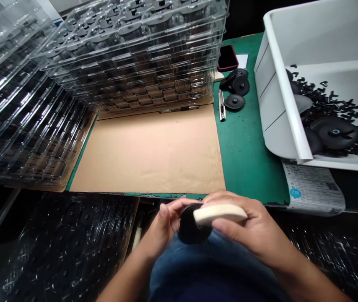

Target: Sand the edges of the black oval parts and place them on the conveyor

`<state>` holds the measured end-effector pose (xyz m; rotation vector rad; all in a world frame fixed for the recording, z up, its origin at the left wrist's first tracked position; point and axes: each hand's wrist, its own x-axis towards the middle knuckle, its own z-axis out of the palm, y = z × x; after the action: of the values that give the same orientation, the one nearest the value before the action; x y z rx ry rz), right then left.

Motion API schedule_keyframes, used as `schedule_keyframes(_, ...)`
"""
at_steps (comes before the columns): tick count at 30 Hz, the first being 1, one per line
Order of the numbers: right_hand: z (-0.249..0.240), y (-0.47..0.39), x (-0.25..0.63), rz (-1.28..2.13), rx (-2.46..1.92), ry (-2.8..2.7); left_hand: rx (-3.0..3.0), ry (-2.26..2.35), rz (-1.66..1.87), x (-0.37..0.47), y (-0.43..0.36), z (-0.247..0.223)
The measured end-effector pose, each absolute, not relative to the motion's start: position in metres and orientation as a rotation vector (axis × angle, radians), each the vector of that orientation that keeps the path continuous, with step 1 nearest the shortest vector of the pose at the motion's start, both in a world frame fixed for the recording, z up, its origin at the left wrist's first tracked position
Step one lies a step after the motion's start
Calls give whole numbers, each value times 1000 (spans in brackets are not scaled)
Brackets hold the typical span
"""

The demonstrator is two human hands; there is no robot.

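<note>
Over my lap, just below the table's front edge, my left hand [162, 226] grips a round black disc [188, 230] by its left side. My right hand [256, 220] is closed around a thick cream-coloured pad [223, 212] with a rounded edge, possibly felt or sponge. The pad overlaps the upper right of the disc in this view; whether the two touch I cannot tell. Part of the disc's face is hidden behind the pad, and some left fingers are behind the disc.
A cardboard sheet [154, 155] lies on the green table [242, 147]. Stacked clear plastic trays [128, 63] stand behind it, more at left [18, 113]. A white bin [279, 84] holds small black clips and discs. Nearby lie a utility knife [221, 105], a pen [179, 109] and black discs [234, 102].
</note>
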<state>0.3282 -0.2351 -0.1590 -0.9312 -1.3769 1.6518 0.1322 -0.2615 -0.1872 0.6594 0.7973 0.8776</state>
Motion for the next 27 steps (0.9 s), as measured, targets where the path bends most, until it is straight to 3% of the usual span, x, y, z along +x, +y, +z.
schedule_keyframes(4, -178, -252, 314, 1799, -904, -908, 903, 778, 1154, 137, -264, -185)
schedule_keyframes(8, -179, -259, 306, 1846, -870, -829, 892, 659, 1238, 145, -268, -191)
schedule_keyframes(10, -174, -257, 307, 1761, -918, -966, 835, 643, 1300, 147, -268, -192)
schedule_keyframes(13, -162, -252, 310, 1355, -1020, -1327, 727, 672, 1354, 151, -267, -190)
schedule_keyframes(17, -144, -248, 305, 966, -876, -1659, 611, 727, 1355, 156, -269, -183)
schedule_keyframes(27, -140, -252, 314, 903, -836, -1881, 548, 758, 1310, 157, -271, -180)
